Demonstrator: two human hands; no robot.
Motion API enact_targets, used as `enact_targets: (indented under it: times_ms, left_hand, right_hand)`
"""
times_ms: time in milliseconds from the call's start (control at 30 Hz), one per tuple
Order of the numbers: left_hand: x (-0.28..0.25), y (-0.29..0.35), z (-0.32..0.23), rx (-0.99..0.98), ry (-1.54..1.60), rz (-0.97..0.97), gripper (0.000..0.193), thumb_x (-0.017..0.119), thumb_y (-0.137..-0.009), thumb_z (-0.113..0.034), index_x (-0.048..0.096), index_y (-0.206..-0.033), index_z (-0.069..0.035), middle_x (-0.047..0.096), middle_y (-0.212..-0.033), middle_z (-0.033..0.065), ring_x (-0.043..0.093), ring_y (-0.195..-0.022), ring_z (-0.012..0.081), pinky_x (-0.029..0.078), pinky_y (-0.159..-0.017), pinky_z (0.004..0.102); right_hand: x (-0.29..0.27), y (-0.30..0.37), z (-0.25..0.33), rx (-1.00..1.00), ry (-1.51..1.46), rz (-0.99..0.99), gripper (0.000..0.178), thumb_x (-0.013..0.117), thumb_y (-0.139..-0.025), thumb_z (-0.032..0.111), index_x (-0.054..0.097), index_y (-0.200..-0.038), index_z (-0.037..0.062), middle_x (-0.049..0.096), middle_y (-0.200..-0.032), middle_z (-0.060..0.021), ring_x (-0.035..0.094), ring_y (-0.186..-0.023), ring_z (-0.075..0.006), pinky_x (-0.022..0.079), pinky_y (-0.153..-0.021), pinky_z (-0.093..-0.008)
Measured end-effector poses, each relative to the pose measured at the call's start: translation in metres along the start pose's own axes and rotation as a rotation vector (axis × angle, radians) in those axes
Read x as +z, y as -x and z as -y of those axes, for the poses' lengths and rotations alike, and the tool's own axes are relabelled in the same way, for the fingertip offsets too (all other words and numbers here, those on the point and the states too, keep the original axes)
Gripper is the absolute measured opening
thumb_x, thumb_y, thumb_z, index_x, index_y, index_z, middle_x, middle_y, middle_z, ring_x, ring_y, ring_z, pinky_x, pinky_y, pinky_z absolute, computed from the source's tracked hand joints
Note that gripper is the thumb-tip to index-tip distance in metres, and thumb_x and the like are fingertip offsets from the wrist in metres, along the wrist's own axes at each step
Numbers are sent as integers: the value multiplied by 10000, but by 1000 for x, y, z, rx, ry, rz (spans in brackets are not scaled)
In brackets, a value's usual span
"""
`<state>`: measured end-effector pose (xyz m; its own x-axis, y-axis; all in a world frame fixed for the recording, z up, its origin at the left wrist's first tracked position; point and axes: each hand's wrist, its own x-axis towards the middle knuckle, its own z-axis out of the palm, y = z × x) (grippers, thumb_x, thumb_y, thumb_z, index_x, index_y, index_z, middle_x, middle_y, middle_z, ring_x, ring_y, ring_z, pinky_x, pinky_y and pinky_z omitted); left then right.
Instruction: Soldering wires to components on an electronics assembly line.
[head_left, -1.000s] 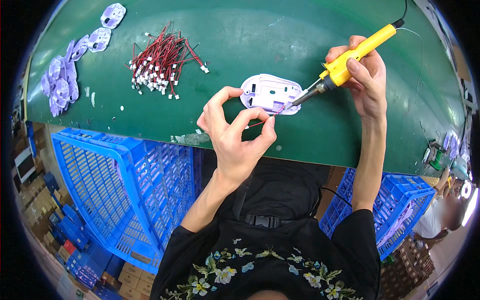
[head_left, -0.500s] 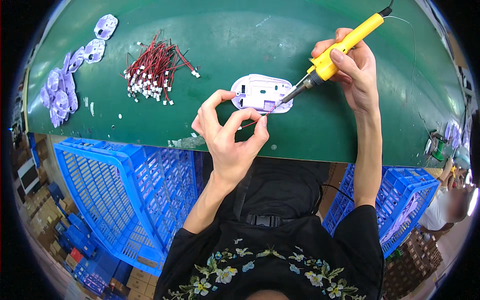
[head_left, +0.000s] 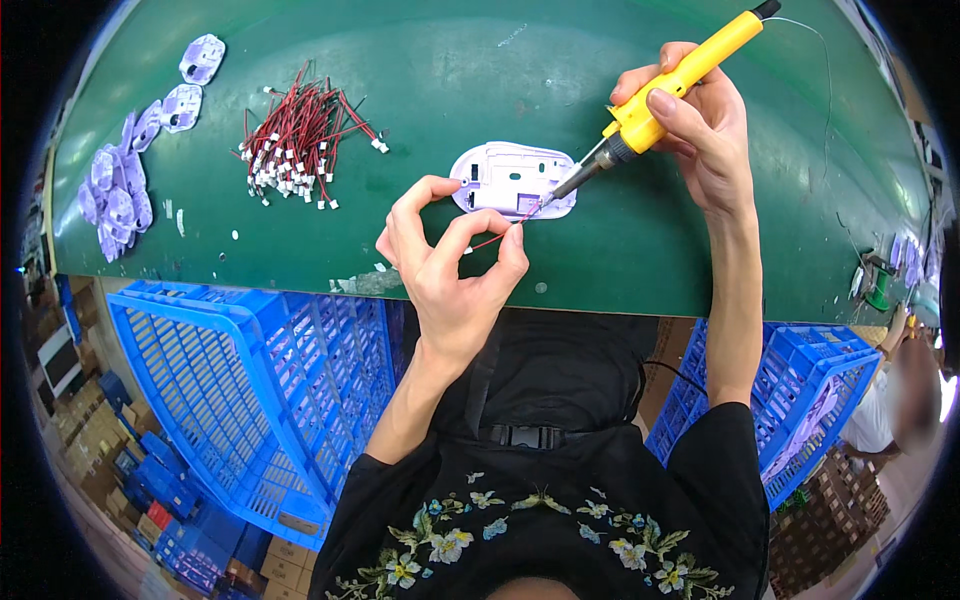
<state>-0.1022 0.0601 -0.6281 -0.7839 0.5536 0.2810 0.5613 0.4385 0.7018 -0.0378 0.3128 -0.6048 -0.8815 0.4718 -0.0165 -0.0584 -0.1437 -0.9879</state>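
A pale lilac plastic housing [head_left: 493, 164] with slots and small dark parts lies on the green workbench. My left hand [head_left: 450, 285] is closed in a pinch on a thin red-and-black wire lead [head_left: 490, 242], with its index finger near the housing's left end. One end of the lead reaches the lower right of the housing; a small white tip shows by the fingers. In my right hand [head_left: 712, 140] is a yellow soldering iron [head_left: 718, 46], slanting down to the left. Its tip meets the same spot as the wire end; whether they touch is too small to tell.
A heap of red-and-black wire leads [head_left: 305, 140] with white connectors lies left of the housing. Farther left are piled lilac plastic parts [head_left: 118, 205]. Blue plastic crates [head_left: 250, 400] stand below the bench edge on both sides. A green spool [head_left: 878, 288] sits at far right.
The whole view has shifted slightly, so the bench things appear a little more to the left. Both hands keep the same grips, and the iron's tip stays at the housing's lower right.
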Motion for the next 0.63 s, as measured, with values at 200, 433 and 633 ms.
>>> enact_targets:
  times_ms: [200, 433, 633]
  left_hand:
    - [1, 0, 1, 4, 3, -2, 154, 826, -703, -149, 710, -800, -121, 547, -1192, 80, 527, -1064, 223, 315, -875, 356]
    - [0, -1, -1, 4, -8, 2, 153, 826, -709, -150, 709, -803, -117, 550, -1192, 78, 522, -1067, 224, 316, -882, 356]
    - [0, 0, -1, 2, -8, 4, 153, 828, -711, -155, 712, -805, -121, 551, -1195, 73, 519, -1060, 224, 315, -890, 358]
  right_hand:
    - [0, 0, -1, -30, -3, 8, 417, 765, -867, 158, 484, -1165, 78, 725, -968, -152, 698, -832, -150, 497, -590, -187]
    - [0, 0, 1, -16, -11, 26, 414, 764, -864, 148, 482, -1157, 71, 724, -973, -161, 701, -843, -159, 528, -638, -200]
    - [-2, 1, 0, -32, -15, 40, 422, 767, -867, 170, 480, -1159, 67, 724, -983, -160, 702, -869, -173, 545, -691, -213]
